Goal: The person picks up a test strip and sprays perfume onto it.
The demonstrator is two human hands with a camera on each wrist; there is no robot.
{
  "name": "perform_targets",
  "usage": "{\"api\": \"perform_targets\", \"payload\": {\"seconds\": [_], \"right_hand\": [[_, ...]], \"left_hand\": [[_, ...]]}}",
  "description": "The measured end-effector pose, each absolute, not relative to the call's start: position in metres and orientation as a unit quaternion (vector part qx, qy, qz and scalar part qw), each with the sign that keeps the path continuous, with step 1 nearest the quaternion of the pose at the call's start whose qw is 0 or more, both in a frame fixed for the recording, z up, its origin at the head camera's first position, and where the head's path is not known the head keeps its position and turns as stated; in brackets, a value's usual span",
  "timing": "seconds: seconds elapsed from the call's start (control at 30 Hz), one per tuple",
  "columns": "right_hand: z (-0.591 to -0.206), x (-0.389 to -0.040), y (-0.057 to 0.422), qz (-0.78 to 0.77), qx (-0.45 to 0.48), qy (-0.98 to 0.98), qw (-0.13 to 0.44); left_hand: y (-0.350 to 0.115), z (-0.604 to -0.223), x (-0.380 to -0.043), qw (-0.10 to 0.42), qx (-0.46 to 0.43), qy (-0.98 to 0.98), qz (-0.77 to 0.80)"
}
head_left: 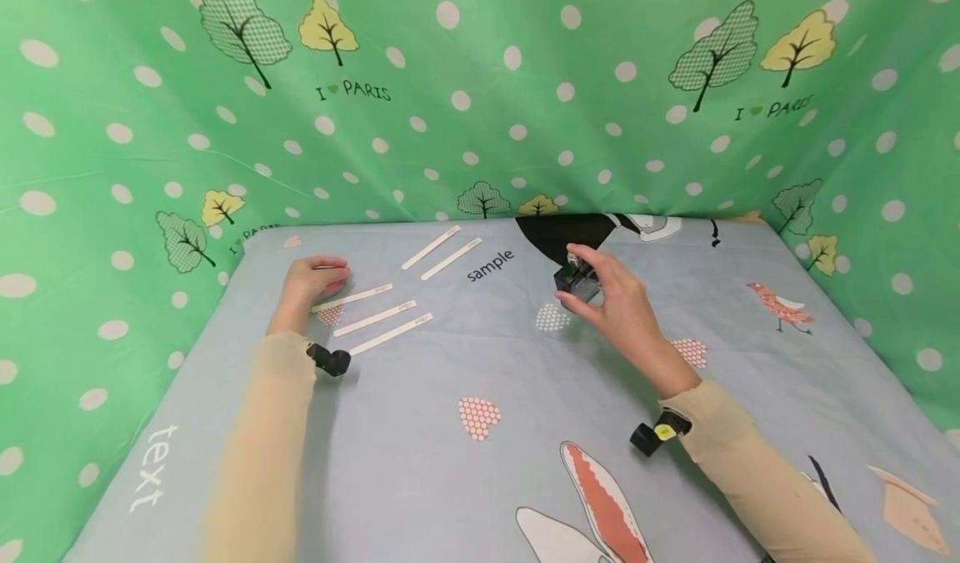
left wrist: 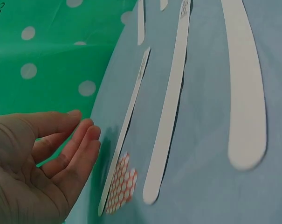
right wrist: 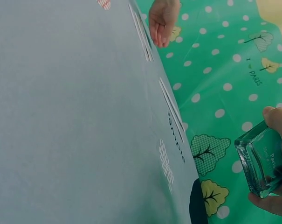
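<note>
My right hand (head_left: 621, 300) grips a small clear glass perfume bottle (head_left: 576, 281) between thumb and fingers, over the far part of the table. In the right wrist view the square bottle (right wrist: 257, 161) is tilted, with small lettering on its face. My left hand (head_left: 309, 284) holds nothing. Its fingers are loosely bent, close beside the nearest of three white paper test strips (head_left: 375, 319) lying side by side. In the left wrist view these strips (left wrist: 168, 116) lie flat, apart from the hand (left wrist: 43, 163). Two more paper strips (head_left: 431, 248) lie farther back.
A pale blue printed cloth (head_left: 420, 471) covers the table, bearing hearts, a bird and the word "sample". Green polka-dot fabric (head_left: 480, 87) hangs behind it and at the sides. Black wrist cameras (head_left: 330, 360) are strapped over both sleeves.
</note>
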State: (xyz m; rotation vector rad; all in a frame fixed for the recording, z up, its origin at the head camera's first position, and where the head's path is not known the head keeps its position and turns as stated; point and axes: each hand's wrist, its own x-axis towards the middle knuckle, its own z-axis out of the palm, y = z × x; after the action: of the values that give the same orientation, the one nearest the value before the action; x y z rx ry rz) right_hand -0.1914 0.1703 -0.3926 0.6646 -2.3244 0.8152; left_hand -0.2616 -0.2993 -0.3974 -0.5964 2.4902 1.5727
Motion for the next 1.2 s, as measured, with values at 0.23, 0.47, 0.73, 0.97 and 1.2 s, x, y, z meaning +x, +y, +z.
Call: {"api": "perform_targets", "payload": {"seconds": [0.23,0.47,0.73,0.97,1.2], "right_hand": [[-0.392,-0.191,0.169,0.305,0.256,-0.870,0.292],[-0.392,-0.191,0.167,0.307,0.262,-0.868,0.291],[-0.392,-0.190,0.167,0.307,0.259,-0.870,0.286],[-0.393,-0.190,0.166,0.306,0.258,-0.871,0.286],[-0.393,-0.191,0.164,0.307,0.258,-0.871,0.284]], "left_hand": [[-0.321,-0.399,-0.251,0.077,-0.202,0.820,0.530],[-0.339,-0.406,-0.241,0.078,-0.212,0.828,0.513],[-0.353,-0.415,-0.226,0.090,-0.180,0.877,0.437],[-0.349,-0.416,-0.216,0.075,-0.120,0.908,0.394],[-0.343,-0.417,-0.216,0.054,-0.119,0.923,0.363]]}}
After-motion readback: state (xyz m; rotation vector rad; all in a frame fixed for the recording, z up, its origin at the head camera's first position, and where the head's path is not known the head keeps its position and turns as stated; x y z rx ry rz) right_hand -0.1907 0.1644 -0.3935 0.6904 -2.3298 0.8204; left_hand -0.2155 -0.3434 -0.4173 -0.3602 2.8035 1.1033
